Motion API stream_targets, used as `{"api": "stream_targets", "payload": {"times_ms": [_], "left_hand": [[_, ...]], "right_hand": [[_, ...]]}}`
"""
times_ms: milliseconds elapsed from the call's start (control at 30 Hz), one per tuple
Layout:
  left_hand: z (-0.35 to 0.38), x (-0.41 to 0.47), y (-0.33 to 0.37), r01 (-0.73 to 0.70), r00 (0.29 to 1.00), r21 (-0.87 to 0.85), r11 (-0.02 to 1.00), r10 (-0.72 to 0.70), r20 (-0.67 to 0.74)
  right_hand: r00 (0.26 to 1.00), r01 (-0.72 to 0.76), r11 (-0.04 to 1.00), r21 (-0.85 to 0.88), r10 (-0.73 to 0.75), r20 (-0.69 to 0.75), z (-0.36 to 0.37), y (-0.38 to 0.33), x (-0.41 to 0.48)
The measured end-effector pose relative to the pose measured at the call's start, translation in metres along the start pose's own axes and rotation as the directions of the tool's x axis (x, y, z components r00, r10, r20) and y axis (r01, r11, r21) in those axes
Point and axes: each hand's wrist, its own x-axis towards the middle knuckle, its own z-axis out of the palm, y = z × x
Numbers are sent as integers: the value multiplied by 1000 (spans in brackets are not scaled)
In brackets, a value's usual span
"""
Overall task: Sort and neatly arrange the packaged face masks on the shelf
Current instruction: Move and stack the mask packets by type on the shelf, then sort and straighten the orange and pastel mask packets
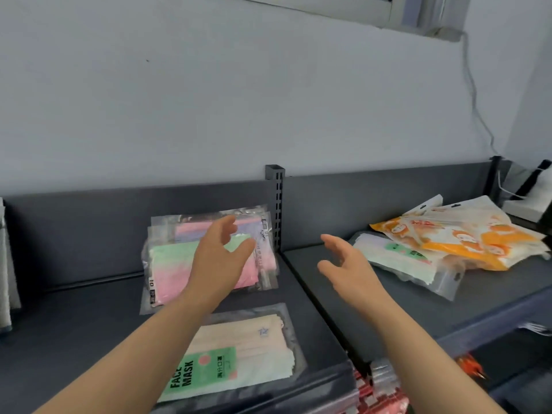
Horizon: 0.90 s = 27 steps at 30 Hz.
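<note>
On the dark grey shelf [74,318], a stack of clear packs with pink and green masks [167,270] lies at the back of the left bay. My left hand [221,258] hovers above this stack, fingers relaxed, holding nothing. A cream mask pack with a green "FACE MASK" label [239,357] lies near the front edge. My right hand [346,264] hangs open over the right bay, just left of a pale green mask pack [400,258]. Orange and white packs [460,234] are piled untidily behind it.
A slotted metal upright [277,204] divides the two bays at the back. A white cable [475,94] runs down the wall at the right. Red items [379,392] show below the shelf's front edge. Grey fabric [6,264] hangs at the far left.
</note>
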Motion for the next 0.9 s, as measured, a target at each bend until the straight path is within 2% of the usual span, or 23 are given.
{"api": "stream_targets", "payload": {"times_ms": [100,233,433,500,600,700,833,900], "left_hand": [[41,5,18,93,987,-34,995,-88,136],[114,9,33,209,930,-24,978,-191,313],[221,14,60,275,921,-19,961,-258,292],[257,17,73,302,913,-19,953,-283,295],[311,27,87,341,898,-20,940,-320,304],[356,38,100,472,842,-105,875,-413,346],[396,59,100,527,840,-209,824,-467,277],[406,67,103,590,802,-265,763,-516,301]], "right_hand": [[997,10,998,-60,-15,-74,-44,25,7],[984,-29,991,-129,5,-177,-107,67,22],[979,40,975,-217,-83,-189,-200,128,52],[972,47,955,-293,-111,-206,-228,149,70],[979,-43,899,-435,-49,-197,-258,184,102],[994,-101,816,-569,59,-92,-269,216,123],[999,-43,805,-591,20,-46,-272,235,133],[999,-36,825,-564,26,-25,-271,238,136]]}}
